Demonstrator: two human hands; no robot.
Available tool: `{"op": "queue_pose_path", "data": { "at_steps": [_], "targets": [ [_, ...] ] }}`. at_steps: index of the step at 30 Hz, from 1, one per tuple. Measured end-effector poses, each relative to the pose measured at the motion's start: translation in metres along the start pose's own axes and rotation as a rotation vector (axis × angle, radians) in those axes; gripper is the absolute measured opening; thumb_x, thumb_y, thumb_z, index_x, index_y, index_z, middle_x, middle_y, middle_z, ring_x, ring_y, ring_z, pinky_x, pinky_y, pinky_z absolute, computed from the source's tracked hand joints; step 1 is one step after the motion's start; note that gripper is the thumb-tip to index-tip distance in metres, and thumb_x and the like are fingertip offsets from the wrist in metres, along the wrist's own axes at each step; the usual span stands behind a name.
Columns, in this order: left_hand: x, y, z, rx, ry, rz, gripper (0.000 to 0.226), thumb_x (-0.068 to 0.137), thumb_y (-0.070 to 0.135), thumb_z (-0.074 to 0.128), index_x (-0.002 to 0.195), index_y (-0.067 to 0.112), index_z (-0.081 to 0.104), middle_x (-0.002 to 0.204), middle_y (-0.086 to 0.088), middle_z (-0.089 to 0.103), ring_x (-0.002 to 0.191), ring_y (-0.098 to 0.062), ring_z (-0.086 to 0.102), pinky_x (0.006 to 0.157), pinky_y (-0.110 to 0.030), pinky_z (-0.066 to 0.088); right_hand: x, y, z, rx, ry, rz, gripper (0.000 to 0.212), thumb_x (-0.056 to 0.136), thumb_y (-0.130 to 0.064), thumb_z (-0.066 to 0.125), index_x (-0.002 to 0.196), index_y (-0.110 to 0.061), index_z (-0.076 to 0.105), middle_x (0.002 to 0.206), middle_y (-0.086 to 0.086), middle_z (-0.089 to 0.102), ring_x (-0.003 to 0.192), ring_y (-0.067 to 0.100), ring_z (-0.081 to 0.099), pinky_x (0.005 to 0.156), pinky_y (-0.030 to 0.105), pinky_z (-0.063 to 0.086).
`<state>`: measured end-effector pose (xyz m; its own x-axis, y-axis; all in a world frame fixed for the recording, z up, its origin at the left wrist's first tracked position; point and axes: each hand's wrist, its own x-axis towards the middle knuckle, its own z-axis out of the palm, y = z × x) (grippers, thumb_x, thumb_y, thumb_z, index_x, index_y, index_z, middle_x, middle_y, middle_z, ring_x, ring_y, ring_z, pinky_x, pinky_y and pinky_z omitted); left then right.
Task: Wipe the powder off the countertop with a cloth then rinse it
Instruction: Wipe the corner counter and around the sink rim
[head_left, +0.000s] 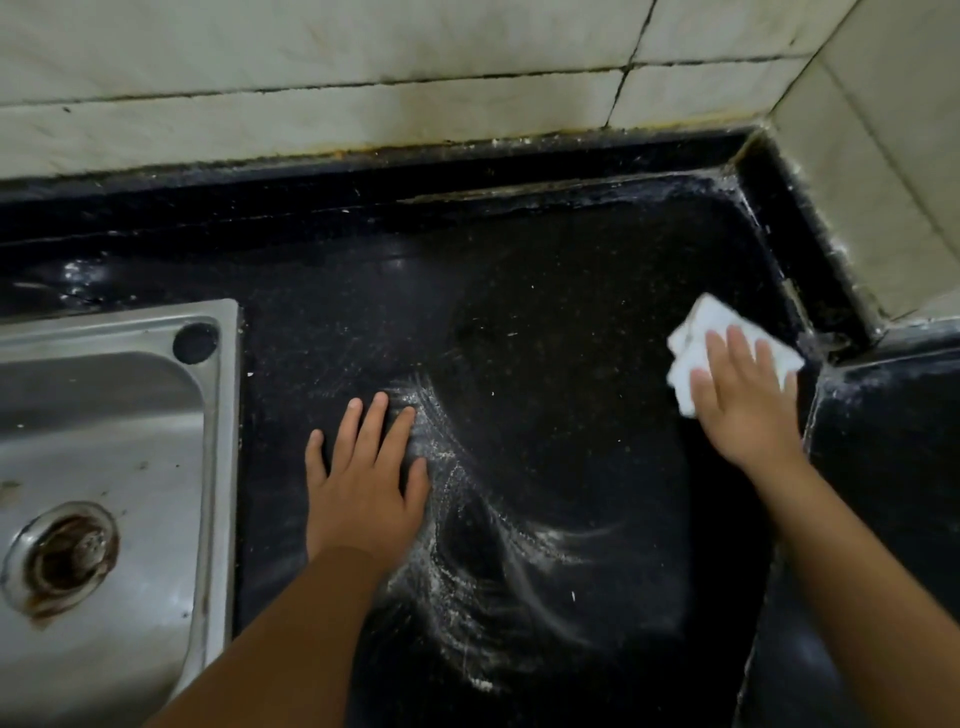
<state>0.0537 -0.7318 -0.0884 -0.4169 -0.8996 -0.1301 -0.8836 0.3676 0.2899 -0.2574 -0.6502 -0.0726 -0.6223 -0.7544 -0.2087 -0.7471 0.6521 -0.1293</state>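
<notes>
The tiled wall (363, 78) runs pale and stained across the top and turns down the right side, its grout lines dark. Below it the black table (571, 312) fills most of the view, with a raised lip along the back and a corner at the upper right where a second black slab (883, 467) meets it. Set into the table on the left is a steel sink (130, 415), its basin scuffed, with a rust-ringed drain (62, 558) near the lower left and a round dark hole (195, 343) in its upper right corner.

White powder (457, 545) lies smeared in curved streaks across the middle of the table, from beside the left fingers down toward the near edge, with stray specks scattered farther out.

The left hand (363, 483) rests flat on the table just right of the sink, its grip released, fingers straight and spread, the index finger and thumb at the edge of the powder streaks.

The right hand (743, 400) presses down on a folded white cloth (696, 338) near the table's right edge, close to the corner and well apart from the main powder; its grip is released too, fingers straight on top of the cloth, which sticks out beyond the fingertips and to the left
</notes>
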Motion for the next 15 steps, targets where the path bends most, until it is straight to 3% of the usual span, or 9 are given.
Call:
{"op": "queue_pose_path", "data": {
  "at_steps": [3,8,10,13,15],
  "targets": [
    [-0.001,-0.001,0.004,0.003,0.019,0.001,0.074,0.079,0.051,0.001,0.142,0.024,0.031,0.153,0.002,0.018,0.134,-0.005,-0.004,0.111,-0.042,-0.005,0.056,-0.054,-0.001,-0.009,-0.045,0.067,0.052,0.100,-0.037,0.017,0.149,-0.024,0.006,0.158,0.000,-0.003,0.144,0.025,-0.004,0.114,0.049,-0.001],
    [-0.001,-0.002,0.007,0.016,0.015,0.007,0.074,0.079,0.051,0.003,0.140,0.024,0.033,0.152,0.001,0.021,0.134,-0.005,-0.001,0.112,-0.045,0.000,0.042,-0.147,0.019,-0.079,-0.124,-0.293,0.051,0.101,-0.037,0.015,0.149,-0.026,0.002,0.157,-0.001,-0.005,0.144,0.025,-0.006,0.114,0.046,-0.001],
    [-0.001,-0.001,0.005,0.018,0.013,0.008,0.078,0.075,0.053,-0.002,0.142,0.026,0.029,0.153,0.003,0.016,0.133,-0.003,-0.006,0.113,-0.043,-0.002,0.001,-0.150,0.035,-0.090,-0.072,-0.433,0.052,0.098,-0.040,0.011,0.148,-0.026,0.015,0.157,0.001,0.008,0.144,0.025,0.005,0.114,0.045,0.003],
    [-0.001,0.001,0.002,0.010,0.011,0.016,0.081,0.074,0.054,-0.005,0.143,0.026,0.026,0.154,0.003,0.014,0.136,-0.004,-0.006,0.113,-0.041,-0.004,-0.078,-0.127,0.054,-0.051,0.032,-0.515,0.056,0.098,-0.039,0.007,0.131,-0.026,0.050,0.136,0.002,0.053,0.126,0.027,0.049,0.103,0.045,0.023],
    [-0.002,0.003,-0.001,0.016,-0.005,0.017,0.071,0.082,0.054,0.002,0.144,0.026,0.023,0.154,0.004,0.011,0.141,-0.010,-0.003,0.113,-0.042,-0.005,-0.132,-0.102,0.071,-0.056,0.043,-0.517,0.052,0.099,-0.037,0.004,0.130,-0.026,0.044,0.134,-0.002,0.054,0.126,0.025,0.047,0.104,0.042,0.021]
  ]
}}
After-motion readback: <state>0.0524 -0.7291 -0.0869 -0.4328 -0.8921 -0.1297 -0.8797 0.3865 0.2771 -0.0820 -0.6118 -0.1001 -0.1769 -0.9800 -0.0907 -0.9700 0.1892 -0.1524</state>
